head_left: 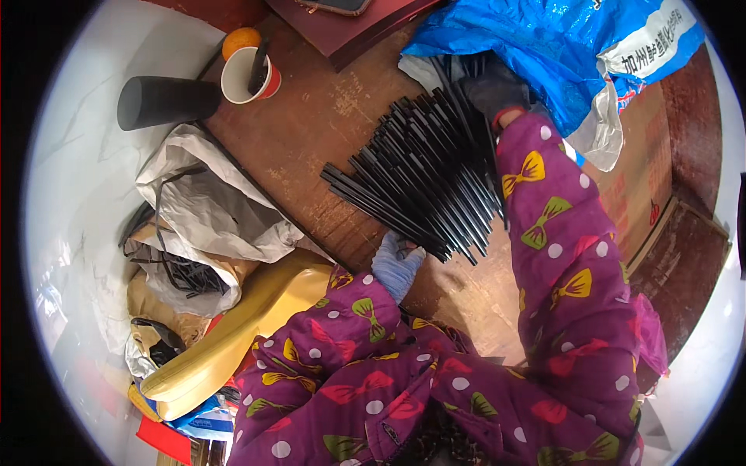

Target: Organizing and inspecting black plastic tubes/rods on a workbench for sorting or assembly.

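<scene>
A fanned pile of thin black plastic rods [423, 163] lies on the worn brown tabletop, most of them slanting from upper left to lower right. My left hand [396, 266], in a pale blue glove, is at the near ends of the rods with its fingers curled; whether a rod is between them is not clear. At the far side of the pile, my right hand [497, 92] wears a dark grey glove and reaches to the mouth of a blue plastic bag [536, 58]. Several rods run beneath it, and its dark fingers blend with them.
Far left stand a paper cup [239, 78] holding a dark item, an orange [241, 40] and a black cylinder [167, 102]. An open white sack [210, 210] with black strips sits beside a yellow cushioned seat [249, 334]. A dark red box [350, 31] occupies the back.
</scene>
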A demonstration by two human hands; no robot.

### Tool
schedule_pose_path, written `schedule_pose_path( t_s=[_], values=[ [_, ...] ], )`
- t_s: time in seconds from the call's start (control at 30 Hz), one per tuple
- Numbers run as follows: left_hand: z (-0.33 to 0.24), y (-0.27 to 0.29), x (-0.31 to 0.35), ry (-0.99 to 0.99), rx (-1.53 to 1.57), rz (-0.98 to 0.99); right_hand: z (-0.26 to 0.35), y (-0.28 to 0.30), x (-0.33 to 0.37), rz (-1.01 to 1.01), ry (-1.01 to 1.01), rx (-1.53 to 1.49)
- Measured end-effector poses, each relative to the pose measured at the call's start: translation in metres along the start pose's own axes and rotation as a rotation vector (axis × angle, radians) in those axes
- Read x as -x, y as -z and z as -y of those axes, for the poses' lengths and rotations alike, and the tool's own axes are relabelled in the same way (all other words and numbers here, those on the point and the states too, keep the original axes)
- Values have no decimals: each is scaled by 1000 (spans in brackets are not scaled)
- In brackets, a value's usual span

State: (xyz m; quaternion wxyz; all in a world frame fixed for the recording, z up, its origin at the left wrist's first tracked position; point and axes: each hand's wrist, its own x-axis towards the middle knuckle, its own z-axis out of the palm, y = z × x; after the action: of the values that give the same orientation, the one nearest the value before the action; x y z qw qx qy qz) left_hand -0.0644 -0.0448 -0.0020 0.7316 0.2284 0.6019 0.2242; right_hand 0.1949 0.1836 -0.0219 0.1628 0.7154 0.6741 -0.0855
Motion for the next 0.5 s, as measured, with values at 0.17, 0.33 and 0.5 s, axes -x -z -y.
schedule_pose_path(
  t_s=[0.17, 0.33, 0.5],
  values=[
    [-6, -4, 5, -19, -31, -60, 63, 33, 60, -16, -444, -480],
    [-7, -5, 8, -8, -332, -155, 69, 12, 118, -109, -362, -503],
    [-56, -8, 19, 205, -433, -129, 65, 14, 136, 37, -130, -469]
  ],
)
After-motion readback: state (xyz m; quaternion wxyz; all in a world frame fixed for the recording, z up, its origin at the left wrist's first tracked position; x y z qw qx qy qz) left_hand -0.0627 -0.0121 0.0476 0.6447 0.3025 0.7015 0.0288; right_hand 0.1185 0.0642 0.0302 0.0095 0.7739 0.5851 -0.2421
